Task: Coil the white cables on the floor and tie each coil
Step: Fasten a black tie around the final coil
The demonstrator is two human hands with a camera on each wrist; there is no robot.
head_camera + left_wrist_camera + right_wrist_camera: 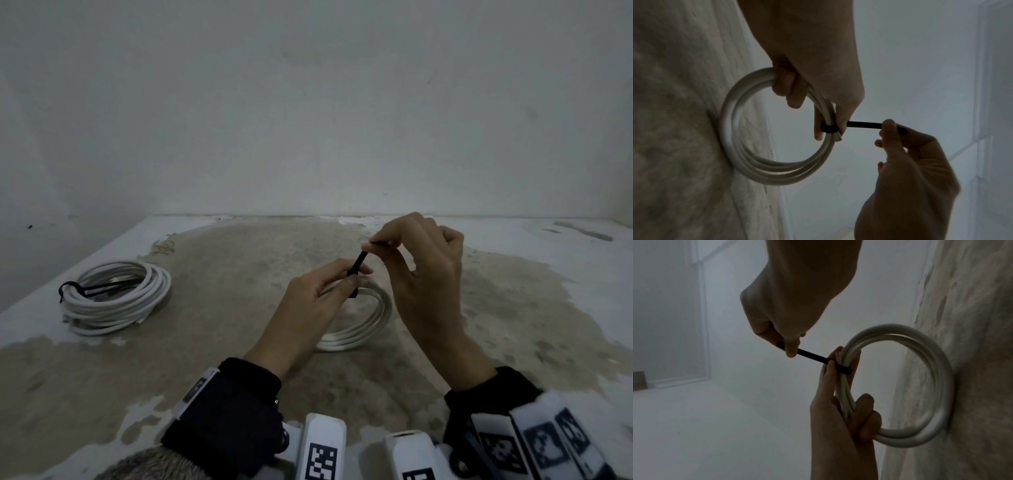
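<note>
White cable coil point(356, 329): stands on edge on the floor point(205, 377), its lowest turns touching the concrete; I hold it upright near the top.
Left hand point(308, 301): my fingers are curled through the ring and round the bundled turns, thumb and forefinger pressed beside the wrap.
Black tie point(863, 125): already looped once round the bundle, as the left wrist view shows; its free tail runs out taut toward my other hand.
Right hand point(421, 260): thumb and forefinger pinch the tail's end, the other fingers loosely bent and holding nothing.
Finished coil point(116, 298): lies flat, well apart to my left, already bound with its own black tie point(85, 289).
Step in hand: tying the second coil; I judge the winding is done and the cinching is under way.
Next move: likely calls for a steady pull along the tail while my left hand keeps the turns stacked, so that none slips free of the wrap.
Not shown: whether the tie's fastening has locked.
</note>
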